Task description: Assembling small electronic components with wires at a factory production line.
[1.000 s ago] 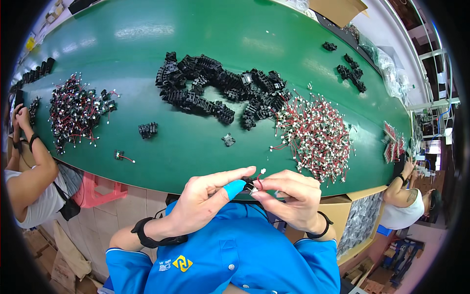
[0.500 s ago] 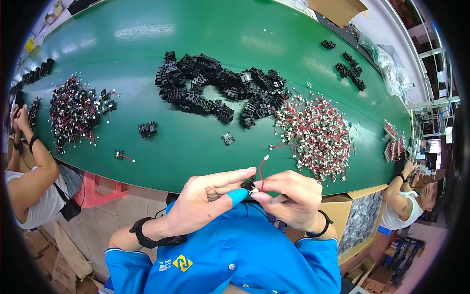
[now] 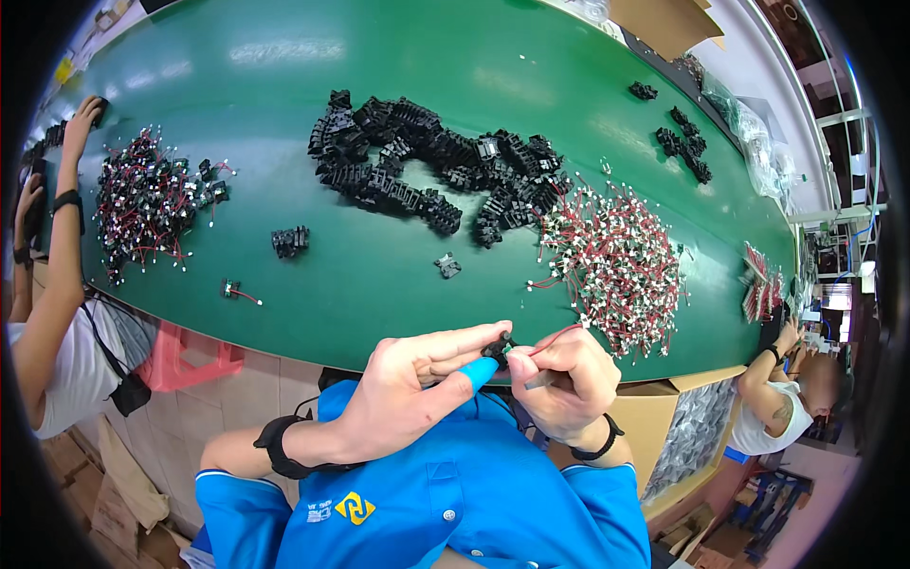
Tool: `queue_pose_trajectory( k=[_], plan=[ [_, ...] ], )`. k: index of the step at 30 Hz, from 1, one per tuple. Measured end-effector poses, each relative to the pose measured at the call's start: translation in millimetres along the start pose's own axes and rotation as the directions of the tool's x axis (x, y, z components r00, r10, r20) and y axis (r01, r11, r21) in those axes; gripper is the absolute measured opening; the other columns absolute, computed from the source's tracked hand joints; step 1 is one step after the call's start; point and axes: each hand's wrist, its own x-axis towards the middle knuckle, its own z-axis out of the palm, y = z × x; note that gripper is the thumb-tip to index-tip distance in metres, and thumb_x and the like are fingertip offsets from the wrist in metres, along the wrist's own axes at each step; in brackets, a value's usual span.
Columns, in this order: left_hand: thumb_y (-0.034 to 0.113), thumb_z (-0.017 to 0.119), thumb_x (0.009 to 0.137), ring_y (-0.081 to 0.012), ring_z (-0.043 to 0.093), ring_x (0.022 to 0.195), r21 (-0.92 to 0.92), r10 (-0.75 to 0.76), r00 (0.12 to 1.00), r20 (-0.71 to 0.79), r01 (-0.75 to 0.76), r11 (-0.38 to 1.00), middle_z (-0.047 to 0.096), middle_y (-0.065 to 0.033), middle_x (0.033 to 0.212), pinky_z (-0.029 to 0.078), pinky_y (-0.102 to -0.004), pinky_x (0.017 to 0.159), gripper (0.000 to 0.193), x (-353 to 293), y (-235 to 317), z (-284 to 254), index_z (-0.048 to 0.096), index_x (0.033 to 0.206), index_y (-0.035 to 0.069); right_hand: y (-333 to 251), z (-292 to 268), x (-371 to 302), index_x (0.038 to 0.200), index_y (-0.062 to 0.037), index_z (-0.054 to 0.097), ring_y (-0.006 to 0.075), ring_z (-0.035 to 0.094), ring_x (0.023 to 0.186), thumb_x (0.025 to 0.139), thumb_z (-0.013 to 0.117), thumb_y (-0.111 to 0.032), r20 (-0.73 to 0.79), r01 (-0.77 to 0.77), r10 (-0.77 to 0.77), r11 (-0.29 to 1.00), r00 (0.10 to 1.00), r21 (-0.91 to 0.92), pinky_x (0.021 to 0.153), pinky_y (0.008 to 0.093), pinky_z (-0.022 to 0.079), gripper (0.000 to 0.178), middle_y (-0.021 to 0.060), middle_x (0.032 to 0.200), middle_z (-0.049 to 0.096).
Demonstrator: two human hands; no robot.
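Note:
Between its fingers and a thumb wrapped in blue tape, my left hand (image 3: 417, 379) holds a small black plastic housing (image 3: 496, 349) in front of my chest, by the table's near edge. Pressed up beside it, my right hand (image 3: 569, 384) pinches a red wire lead (image 3: 561, 336) that runs off to the right over the fingers. How the lead's end meets the housing is hidden by the fingertips. A large heap of red wire leads with white connectors (image 3: 621, 270) lies just beyond my right hand. Rows of black housings (image 3: 398, 204) sit in mid-table.
On the green table (image 3: 379, 294) lie a lone housing (image 3: 447, 266), a small housing cluster (image 3: 290, 242), one wired piece (image 3: 240, 291) and a pile of wired black pieces (image 3: 152, 204). A cardboard box (image 3: 654, 417) stands right of me. People work at both sides.
My hands have shifted slightly right, and the red lead that stood upright now slants right over my right fingers. At left, the other person's arm has reached farther up the table.

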Motion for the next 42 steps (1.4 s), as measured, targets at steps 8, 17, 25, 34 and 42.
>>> queue_pose_trajectory(
  k=[8,17,25,34,42],
  plan=[
    [-0.009,0.045,0.084,-0.0172,0.050,0.115,-0.030,0.029,1.000,-0.006,-0.029,0.999,0.050,-0.0163,0.129,0.042,-0.0252,0.095,0.046,1,-2,-2,0.041,0.130,-0.007,-3,0,-2,0.074,-0.0043,0.056,0.0166,0.061,0.059,0.068,0.075,0.003,0.062,0.009,-0.005,0.998,0.998,-0.066,0.050,0.0253,0.046,0.021,0.0065,0.067,0.061],
    [-0.007,0.047,0.083,-0.0141,0.057,0.104,0.213,0.094,0.994,-0.061,-0.079,0.974,0.059,-0.0154,0.117,0.046,-0.0236,0.086,0.043,3,5,1,0.048,0.126,-0.006,2,5,0,0.072,-0.0032,0.056,0.0161,0.061,0.053,0.066,0.079,-0.005,0.074,0.167,-0.154,0.961,0.985,-0.220,0.043,0.0243,0.046,0.024,0.0050,0.063,0.060],
    [-0.012,0.044,0.081,-0.0186,0.058,0.106,0.179,0.051,0.998,0.024,-0.054,0.982,0.058,-0.0159,0.119,0.045,-0.0266,0.092,0.044,3,20,-3,0.049,0.124,-0.006,-7,-1,-3,0.081,-0.0018,0.061,0.0159,0.064,0.058,0.066,0.078,-0.003,0.071,0.102,-0.092,0.982,0.993,-0.160,0.049,0.0239,0.051,0.023,0.0073,0.072,0.065],
    [-0.004,0.052,0.085,-0.0213,0.056,0.108,-0.070,0.111,0.990,0.081,-0.106,0.992,0.057,-0.0193,0.118,0.046,-0.0309,0.093,0.040,8,10,7,0.048,0.125,-0.006,-11,-6,-6,0.082,-0.0024,0.065,0.0172,0.065,0.062,0.063,0.076,0.000,0.097,0.206,-0.192,0.965,0.977,-0.162,0.052,0.0253,0.052,0.022,0.0073,0.075,0.066],
    [-0.005,0.055,0.085,-0.0290,0.063,0.096,0.157,0.143,0.988,0.051,-0.149,0.976,0.063,-0.0223,0.103,0.052,-0.0370,0.087,0.031,8,15,2,0.053,0.116,-0.011,-22,-7,-6,0.087,-0.0036,0.066,0.0154,0.061,0.055,0.063,0.078,-0.004,0.083,0.149,-0.136,0.973,0.987,-0.176,0.049,0.0247,0.049,0.026,0.0040,0.067,0.061]
  ],
)
